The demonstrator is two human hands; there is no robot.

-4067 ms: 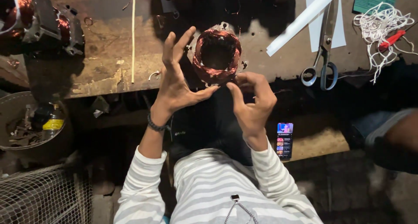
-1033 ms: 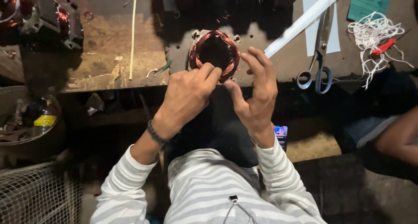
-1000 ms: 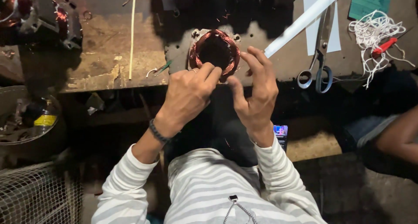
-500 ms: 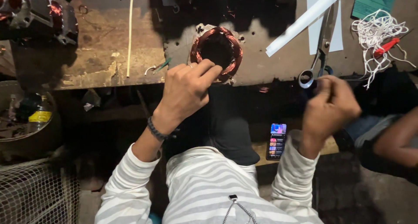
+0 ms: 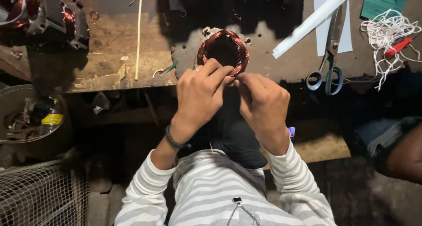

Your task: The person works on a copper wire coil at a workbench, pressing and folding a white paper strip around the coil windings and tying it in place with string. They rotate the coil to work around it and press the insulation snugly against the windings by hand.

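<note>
A round motor stator with copper windings (image 5: 223,50) lies on the worn workbench (image 5: 114,54) near its front edge. My left hand (image 5: 200,94) rests on the stator's near rim, fingers curled against the copper coil. My right hand (image 5: 263,105) is close beside it, fingertips pinched at the same spot on the coil's lower right edge. What the fingertips pinch is too small to tell. Both wrists come out of striped sleeves.
Scissors (image 5: 325,72) lie right of the stator, with a white strip (image 5: 312,21), white string and a red tool (image 5: 393,30) beyond. Other wound motor parts (image 5: 48,15) sit at far left. A metal bowl (image 5: 30,116) and wire mesh (image 5: 35,195) are below left. Another person's arm (image 5: 402,151) is at right.
My right hand, which had drawn away to the right below the scissors, has come back to the stator's near rim beside my left hand. The left hand stayed on the coil.
</note>
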